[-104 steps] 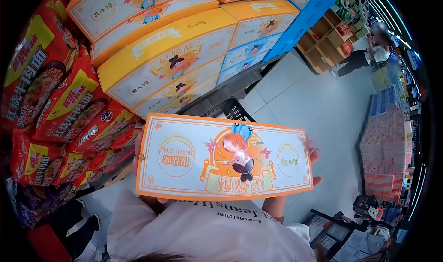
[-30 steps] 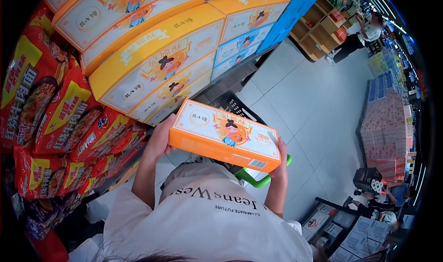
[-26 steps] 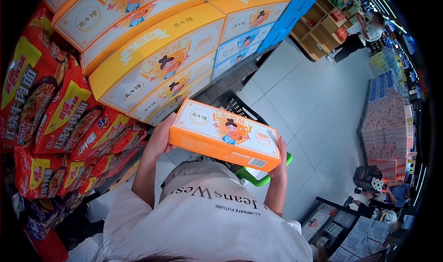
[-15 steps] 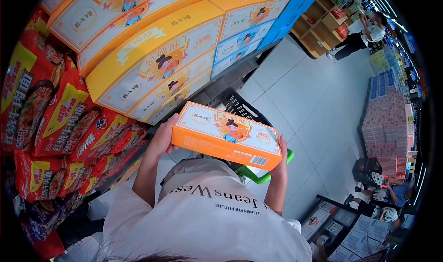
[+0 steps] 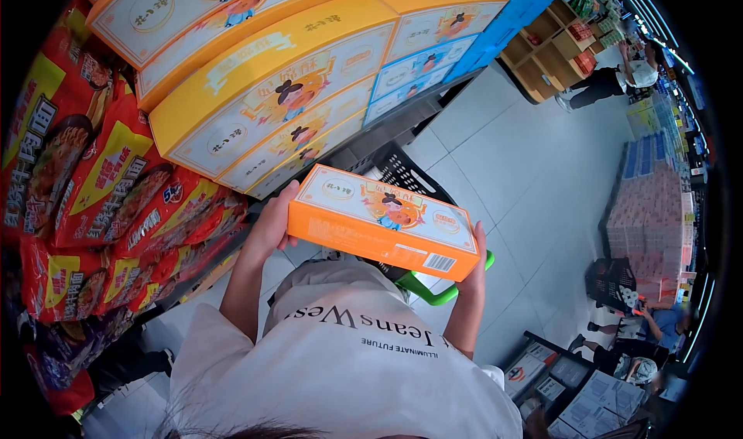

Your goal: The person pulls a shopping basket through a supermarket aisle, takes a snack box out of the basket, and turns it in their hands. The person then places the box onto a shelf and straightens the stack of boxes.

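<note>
Pale floor tiles [image 5: 518,184] run through a shop; clock directions here are counted from the middle of the held box [image 5: 385,215]. At nine o'clock, on the far left, red noodle packets [image 5: 101,191] lie heaped in overlapping rows, with purple packets [image 5: 77,346] below them at eight o'clock. Between ten and eleven o'clock, orange boxes [image 5: 271,99] are stacked, printed much like the one being held. Close in at nine o'clock, the left hand [image 5: 271,218] grips the left end of the box. At six o'clock a white shirt [image 5: 340,354] with dark lettering fills the view. The held box is up in the air in front of that shirt, its white printed face turned up, its orange side toward the shirt, its length slanting from ten o'clock to four. At one o'clock a black basket [image 5: 406,170] is partly hidden by it, and a green handle [image 5: 430,293] shows at five o'clock. The right hand [image 5: 474,253], at four o'clock, grasps the right end. Further right, blue boxes [image 5: 515,21] stand at one o'clock, a wooden shelf [image 5: 569,48] just past them, another person [image 5: 619,81] at two o'clock, and piled cartons [image 5: 646,207] at three.
</note>
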`<state>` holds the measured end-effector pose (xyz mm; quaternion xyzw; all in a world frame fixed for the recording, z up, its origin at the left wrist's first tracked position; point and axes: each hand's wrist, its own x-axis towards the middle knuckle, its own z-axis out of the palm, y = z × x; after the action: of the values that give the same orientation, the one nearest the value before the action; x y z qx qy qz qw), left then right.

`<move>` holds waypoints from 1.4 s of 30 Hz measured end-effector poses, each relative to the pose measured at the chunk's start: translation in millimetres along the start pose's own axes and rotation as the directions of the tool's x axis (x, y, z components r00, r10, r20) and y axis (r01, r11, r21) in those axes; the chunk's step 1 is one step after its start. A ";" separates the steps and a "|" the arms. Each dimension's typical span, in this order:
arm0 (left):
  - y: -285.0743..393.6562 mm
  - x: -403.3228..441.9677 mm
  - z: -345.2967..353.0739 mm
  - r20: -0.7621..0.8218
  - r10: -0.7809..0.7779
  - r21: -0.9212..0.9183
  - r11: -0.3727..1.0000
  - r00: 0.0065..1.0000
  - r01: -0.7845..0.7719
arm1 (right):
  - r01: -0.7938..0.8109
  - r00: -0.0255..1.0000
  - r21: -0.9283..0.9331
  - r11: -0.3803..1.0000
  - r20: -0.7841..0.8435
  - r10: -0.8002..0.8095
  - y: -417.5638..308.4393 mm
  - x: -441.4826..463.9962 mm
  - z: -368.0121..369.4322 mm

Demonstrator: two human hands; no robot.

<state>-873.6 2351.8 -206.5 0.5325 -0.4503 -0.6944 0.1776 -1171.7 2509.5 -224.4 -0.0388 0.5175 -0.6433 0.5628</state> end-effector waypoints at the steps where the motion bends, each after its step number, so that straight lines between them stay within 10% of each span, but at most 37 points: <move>1: 0.9 -0.7 0.2 0.003 0.002 0.005 1.000 1.000 -0.002 | 0.002 1.000 -0.007 1.000 0.002 -0.002 -0.9 0.3 0.3; 42: -11.8 -17.8 -12.7 0.009 0.003 0.067 0.998 1.000 -0.004 | -0.021 1.000 0.018 1.000 0.012 0.021 11.1 -7.8 10.0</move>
<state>-852.8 2365.5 -206.1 0.5342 -0.4750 -0.6810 0.1588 -1155.0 2511.1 -223.5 -0.0319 0.5089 -0.6419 0.5727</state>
